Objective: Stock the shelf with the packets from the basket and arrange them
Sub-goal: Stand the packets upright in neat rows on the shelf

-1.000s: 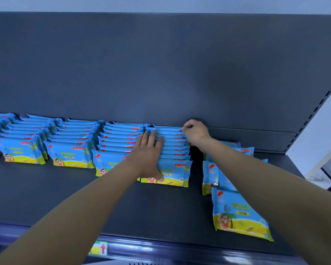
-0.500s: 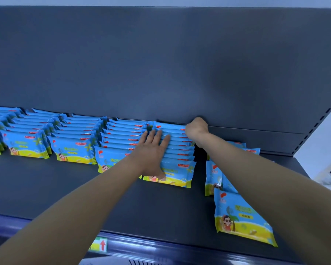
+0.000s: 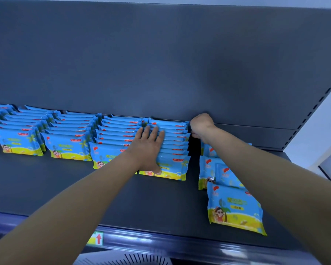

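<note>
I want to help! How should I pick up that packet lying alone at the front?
Probably pinch the front packet across its long side edges, coming from above. It lies flat on the shelf, face up, with both sides free.

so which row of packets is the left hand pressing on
The rightmost tidy row, next to the loose packets; the left hand lies flat on it.

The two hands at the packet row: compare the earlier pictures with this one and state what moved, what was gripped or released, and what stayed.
Very little changed. The right hand stayed curled at the back right corner of the packet row, shifting only slightly; whether it grips anything is unclear. The left hand stayed flat on that row. The loose packets at the right lie as before. Nothing was visibly picked up or released.
</note>
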